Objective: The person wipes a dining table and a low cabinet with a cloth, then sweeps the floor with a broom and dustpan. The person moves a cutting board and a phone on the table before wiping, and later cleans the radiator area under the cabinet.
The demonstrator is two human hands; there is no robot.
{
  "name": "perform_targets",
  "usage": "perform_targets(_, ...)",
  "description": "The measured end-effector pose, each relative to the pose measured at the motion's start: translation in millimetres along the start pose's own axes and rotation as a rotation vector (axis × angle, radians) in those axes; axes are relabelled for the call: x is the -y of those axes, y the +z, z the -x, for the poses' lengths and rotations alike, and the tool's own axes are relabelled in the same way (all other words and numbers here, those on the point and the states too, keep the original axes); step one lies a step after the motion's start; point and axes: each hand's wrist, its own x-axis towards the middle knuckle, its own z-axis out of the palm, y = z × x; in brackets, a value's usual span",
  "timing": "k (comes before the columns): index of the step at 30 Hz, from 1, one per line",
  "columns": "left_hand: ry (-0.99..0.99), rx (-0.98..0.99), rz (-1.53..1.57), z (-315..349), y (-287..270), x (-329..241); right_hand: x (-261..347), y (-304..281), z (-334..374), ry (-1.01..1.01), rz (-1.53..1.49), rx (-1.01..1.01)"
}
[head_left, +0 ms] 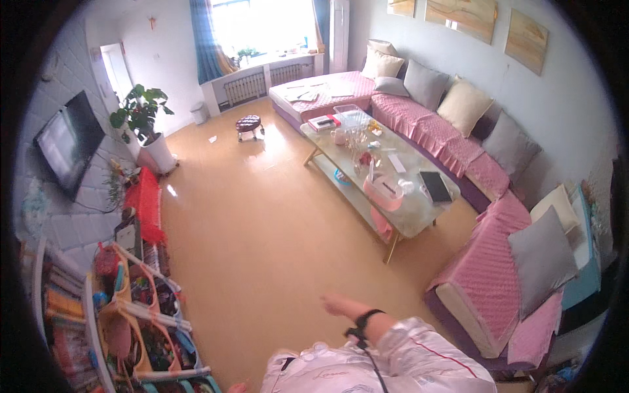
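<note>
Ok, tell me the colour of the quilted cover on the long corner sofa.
Pink quilted sofa cover, clearest in the head view.

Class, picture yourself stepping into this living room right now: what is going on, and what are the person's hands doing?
A person stands on the bare wooden floor of a living room, looking down. Their right hand is stretched out over the floor, empty, with a dark band at the wrist. Only a fingertip of the left hand shows at the lower edge, near a toy rack full of colourful things. Ahead stands a glass coffee table crowded with small items, beside a long pink sofa with cushions.
</note>
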Motion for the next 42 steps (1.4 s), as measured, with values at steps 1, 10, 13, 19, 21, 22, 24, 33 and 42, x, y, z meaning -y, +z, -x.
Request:
perform_targets(1,-0.038,-0.008,0.031,-15,-12,-21,49,-15,-38,-0.086,0.073,-0.057)
perform_targets(10,-0.050,-0.005,-0.092,-202,-185,-254,178,-118,-279,-0.178,0.519,-0.137)
perform_targets(13,0.151,0.011,-0.705,-255,-274,-357,101,-168,-306,0.150,0.489,0.159)
perform_targets(19,0.391,-0.455,0.153,-416,-381,-666,22,-221,-335,0.540,0.143,-0.216)
perform_targets(21,0.543,-0.423,0.262,-461,-404,-744,31,-238,-382,0.317,0.560,0.075)
perform_targets(22,0.604,-0.448,0.296,-482,-409,-773,40,-253,-400,0.296,0.742,0.246)
perform_targets(24,0.538,-0.434,0.259,-511,-414,-812,80,-299,-481,0.405,0.799,0.167)
perform_targets(33,-0.139,-0.332,0.434,-587,-500,-826,485,-570,-977,-0.050,0.270,-0.425)
perform_targets(42,-0.135,-0.093,0.155,-787,-651,-1059,602,-659,-1214,0.289,-0.202,-0.306)
